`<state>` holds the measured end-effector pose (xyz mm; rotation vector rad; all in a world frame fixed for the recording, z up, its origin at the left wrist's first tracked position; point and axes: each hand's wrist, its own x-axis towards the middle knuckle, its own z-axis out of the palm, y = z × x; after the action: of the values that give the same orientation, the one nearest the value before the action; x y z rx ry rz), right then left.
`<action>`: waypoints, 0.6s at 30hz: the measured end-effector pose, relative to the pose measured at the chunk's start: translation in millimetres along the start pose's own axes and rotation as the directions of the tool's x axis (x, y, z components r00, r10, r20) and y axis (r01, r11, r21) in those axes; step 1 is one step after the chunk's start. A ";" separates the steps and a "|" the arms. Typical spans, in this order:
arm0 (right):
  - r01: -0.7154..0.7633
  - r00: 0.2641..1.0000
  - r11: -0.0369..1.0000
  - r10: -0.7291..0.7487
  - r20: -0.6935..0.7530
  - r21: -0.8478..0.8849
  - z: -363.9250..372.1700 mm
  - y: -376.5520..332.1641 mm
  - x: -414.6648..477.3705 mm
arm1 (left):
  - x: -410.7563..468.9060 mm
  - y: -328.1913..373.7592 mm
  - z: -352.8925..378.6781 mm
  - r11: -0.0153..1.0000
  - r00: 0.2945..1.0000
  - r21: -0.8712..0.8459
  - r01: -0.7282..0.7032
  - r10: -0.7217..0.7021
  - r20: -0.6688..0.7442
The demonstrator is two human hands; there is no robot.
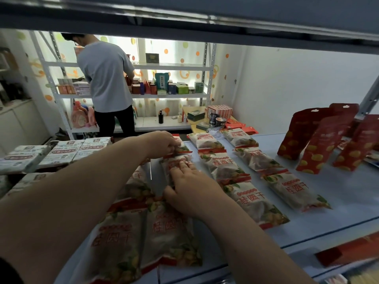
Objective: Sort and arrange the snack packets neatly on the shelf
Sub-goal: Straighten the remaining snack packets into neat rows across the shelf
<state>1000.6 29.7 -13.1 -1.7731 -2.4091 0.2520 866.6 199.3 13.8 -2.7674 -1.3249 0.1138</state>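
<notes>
Several white snack packets with red lettering lie flat in rows on the pale blue shelf point(338, 193). My left hand point(164, 143) pinches the far packet point(181, 147) of the left-middle row at its near end. My right hand point(192, 186) lies flat on the middle packet point(177, 161) of that row, fingers spread over it. Two more packets point(164, 232) lie side by side nearest to me. Two tidy rows, such as the packet point(223, 166) and the packet point(295, 190), run to the right.
Red pouches with orange fruit prints point(320, 140) stand leaning at the right of the shelf. White wrapped packs point(61, 150) are stacked at the left. The shelf above point(205, 13) hangs low overhead. Beyond, a person point(106, 78) works at another rack.
</notes>
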 end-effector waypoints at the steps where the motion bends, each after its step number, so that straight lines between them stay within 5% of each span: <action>1: 0.001 1.000 1.000 -0.001 0.000 0.001 0.2 0.1 0.2 | 0.5 0.1 0.5 1.000 1.000 0.003 -0.006 0.006 -0.002; 13: -0.011 1.000 1.000 0.011 -0.018 -0.006 -6.5 0.0 -6.2 | -8.2 -1.4 -1.4 0.999 1.000 -0.037 0.018 -0.018 0.001; 18: 0.115 0.969 0.993 -0.114 -0.218 -0.010 -10.9 -7.6 -30.6 | -19.1 -1.6 -16.5 0.999 0.996 -0.050 -0.014 0.009 -0.090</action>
<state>1004.8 -1.2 -1.2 -1.5622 -2.3410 0.0436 855.1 184.9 31.1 -2.7851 -1.3076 -0.0439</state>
